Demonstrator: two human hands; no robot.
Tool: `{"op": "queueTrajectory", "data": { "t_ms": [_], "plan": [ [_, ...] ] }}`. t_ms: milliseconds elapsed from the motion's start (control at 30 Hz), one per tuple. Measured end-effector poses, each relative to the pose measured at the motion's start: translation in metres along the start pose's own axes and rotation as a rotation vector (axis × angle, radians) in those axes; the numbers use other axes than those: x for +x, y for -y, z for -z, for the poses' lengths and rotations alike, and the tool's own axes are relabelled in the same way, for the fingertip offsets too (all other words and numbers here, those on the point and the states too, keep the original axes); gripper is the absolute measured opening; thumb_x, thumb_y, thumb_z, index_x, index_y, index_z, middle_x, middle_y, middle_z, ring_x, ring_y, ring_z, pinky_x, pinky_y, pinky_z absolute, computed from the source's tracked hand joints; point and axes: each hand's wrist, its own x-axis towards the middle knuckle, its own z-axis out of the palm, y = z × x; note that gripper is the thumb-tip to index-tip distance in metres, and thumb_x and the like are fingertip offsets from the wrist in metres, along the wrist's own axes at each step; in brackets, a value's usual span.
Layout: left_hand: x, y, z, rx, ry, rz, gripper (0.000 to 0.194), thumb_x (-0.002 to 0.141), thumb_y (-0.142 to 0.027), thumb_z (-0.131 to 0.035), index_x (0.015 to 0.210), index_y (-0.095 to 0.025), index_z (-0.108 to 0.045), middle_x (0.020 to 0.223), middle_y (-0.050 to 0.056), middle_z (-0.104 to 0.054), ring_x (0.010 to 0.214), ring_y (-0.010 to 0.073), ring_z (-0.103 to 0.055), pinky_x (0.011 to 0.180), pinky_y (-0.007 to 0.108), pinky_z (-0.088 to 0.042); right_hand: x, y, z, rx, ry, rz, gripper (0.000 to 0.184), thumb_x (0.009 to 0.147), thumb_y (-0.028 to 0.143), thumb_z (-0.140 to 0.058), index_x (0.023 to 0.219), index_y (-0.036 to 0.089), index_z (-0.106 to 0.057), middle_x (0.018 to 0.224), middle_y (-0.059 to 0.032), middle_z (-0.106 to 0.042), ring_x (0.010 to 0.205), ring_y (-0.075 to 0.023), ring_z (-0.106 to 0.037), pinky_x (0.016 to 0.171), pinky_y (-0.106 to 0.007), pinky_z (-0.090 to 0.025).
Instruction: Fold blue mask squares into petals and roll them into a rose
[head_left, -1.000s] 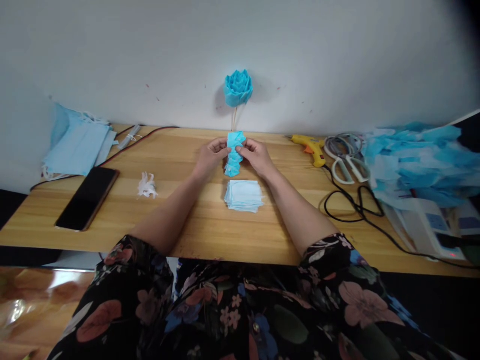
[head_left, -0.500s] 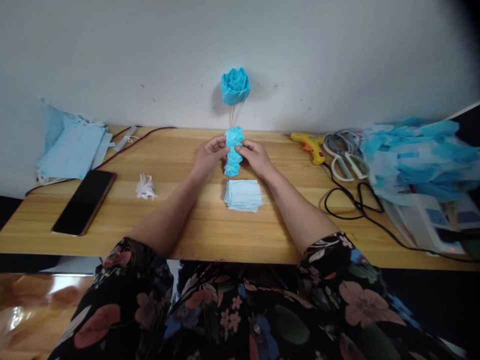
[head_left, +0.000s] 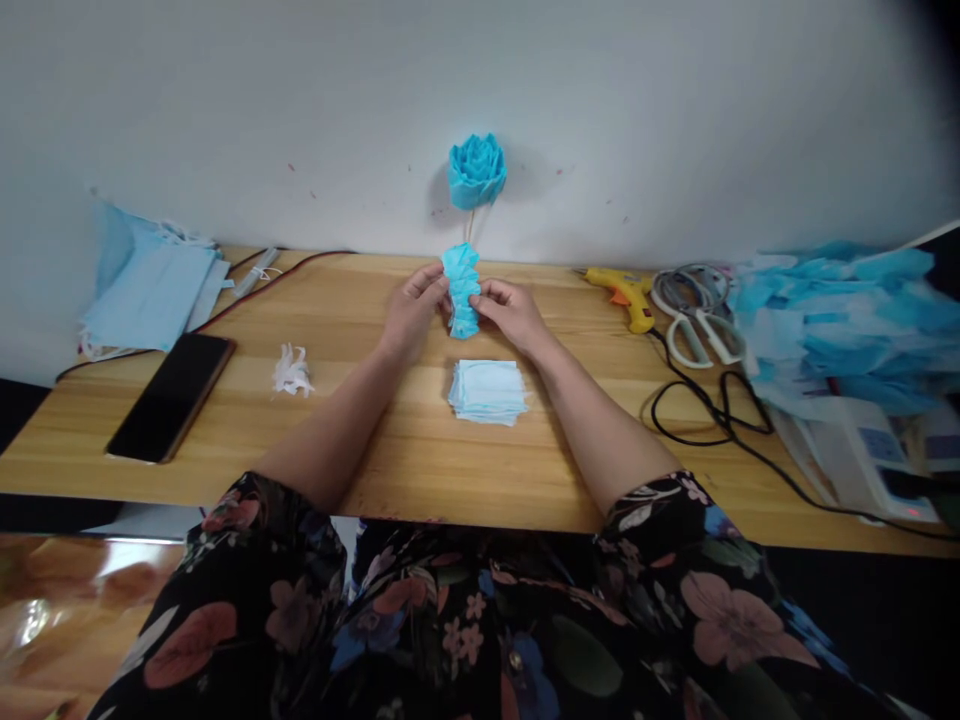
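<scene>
Between my two hands is a strip of pleated blue mask fabric (head_left: 462, 290), held roughly upright above the table. My left hand (head_left: 417, 305) pinches its left edge, thumb and fingers together. On the opposite edge my right hand (head_left: 510, 308) grips it, the thumb lying on the front. Just below the strip lies a stack of pale blue fabric rectangles (head_left: 489, 390). Behind it a blue fabric rose (head_left: 477, 170) on a thin stick stem stands against the wall.
To the left are face masks (head_left: 154, 290), a black phone (head_left: 172, 398) and white scraps (head_left: 292, 370). A yellow glue gun (head_left: 631, 298), white-handled scissors (head_left: 701, 340), a black cable (head_left: 720, 440), a heap of blue fabric (head_left: 847, 310) and a white device (head_left: 870, 460) occupy the right side.
The pleated strip has shifted slightly up and left and now leans a little to the left. Both hands keep hold of its edges. The view has turned slightly.
</scene>
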Motion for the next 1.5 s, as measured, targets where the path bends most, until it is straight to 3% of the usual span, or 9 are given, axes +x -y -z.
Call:
{"op": "queueTrajectory", "data": {
  "t_ms": [300,467,600,833,1033,1167,1333,1500],
  "plan": [
    [-0.003,-0.001,0.0,0.028,0.071,-0.02,0.045,0.071,-0.026,-0.079,0.114,-0.02,-0.064,0.08,0.0,-0.066,0.07,0.0128,-0.061,0.064,0.025,-0.046,-0.001,0.003,0.0,-0.023,-0.032,0.022,0.039,0.077,0.057,-0.07,0.071,0.02,-0.06,0.064,0.0037,-0.053,0.061,-0.0113,-0.046,0.061,-0.026,-0.039],
    [-0.004,-0.002,-0.002,0.024,0.078,-0.009,0.045,0.07,-0.022,-0.08,0.112,-0.02,-0.064,0.076,-0.001,-0.063,0.067,0.012,-0.059,0.063,0.024,-0.045,0.001,-0.001,-0.001,-0.078,-0.018,0.018,0.041,0.074,0.057,-0.073,0.071,0.02,-0.057,0.062,0.0055,-0.046,0.059,-0.0101,-0.04,0.056,-0.025,-0.033],
    [-0.002,-0.001,-0.003,0.024,0.073,0.018,0.047,0.068,-0.02,-0.081,0.112,-0.019,-0.064,0.073,-0.003,-0.062,0.061,0.0105,-0.056,0.06,0.024,-0.044,0.002,-0.009,0.0,-0.106,-0.025,0.044,0.04,0.075,0.057,-0.072,0.072,0.019,-0.059,0.064,0.0045,-0.049,0.061,-0.0108,-0.042,0.058,-0.025,-0.034],
    [0.003,0.005,0.001,0.015,0.063,0.031,0.051,0.067,-0.024,-0.083,0.114,-0.022,-0.064,0.07,-0.004,-0.061,0.055,0.0094,-0.055,0.057,0.024,-0.044,0.0,-0.006,0.003,-0.069,-0.042,0.039,0.044,0.077,0.06,-0.07,0.065,0.02,-0.056,0.06,0.0047,-0.048,0.059,-0.0105,-0.042,0.059,-0.025,-0.036],
    [0.004,0.006,0.005,-0.025,-0.016,-0.027,0.047,0.068,-0.03,-0.083,0.111,-0.023,-0.064,0.07,-0.003,-0.06,0.059,0.0111,-0.056,0.058,0.025,-0.044,-0.002,0.001,0.004,0.047,-0.056,-0.019,0.049,0.074,0.069,-0.069,0.075,0.02,-0.066,0.074,-0.0009,-0.064,0.07,-0.0151,-0.057,0.067,-0.028,-0.047],
    [0.0,0.002,0.002,-0.045,-0.015,-0.003,0.045,0.07,-0.033,-0.081,0.111,-0.023,-0.063,0.073,-0.002,-0.061,0.061,0.0119,-0.057,0.059,0.026,-0.043,-0.002,0.001,0.003,-0.011,-0.035,-0.015,0.048,0.069,0.067,-0.074,0.074,0.02,-0.068,0.07,0.0016,-0.062,0.065,-0.0127,-0.052,0.065,-0.027,-0.045],
    [-0.006,-0.004,-0.002,-0.05,0.027,0.052,0.039,0.08,-0.042,-0.072,0.114,-0.023,-0.065,0.074,-0.001,-0.063,0.063,0.0121,-0.058,0.06,0.025,-0.045,-0.001,0.0,0.002,-0.018,-0.099,0.004,0.046,0.069,0.065,-0.075,0.073,0.02,-0.067,0.064,0.0034,-0.057,0.061,-0.0116,-0.048,0.061,-0.026,-0.041],
    [-0.005,-0.002,-0.001,-0.014,0.074,0.008,0.047,0.07,-0.032,-0.08,0.113,-0.022,-0.065,0.068,-0.003,-0.058,0.059,0.0103,-0.054,0.057,0.023,-0.042,-0.002,0.0,0.003,-0.018,-0.099,0.011,0.044,0.071,0.064,-0.074,0.072,0.02,-0.066,0.063,0.0031,-0.057,0.06,-0.0116,-0.048,0.059,-0.026,-0.041]
  ]
}}
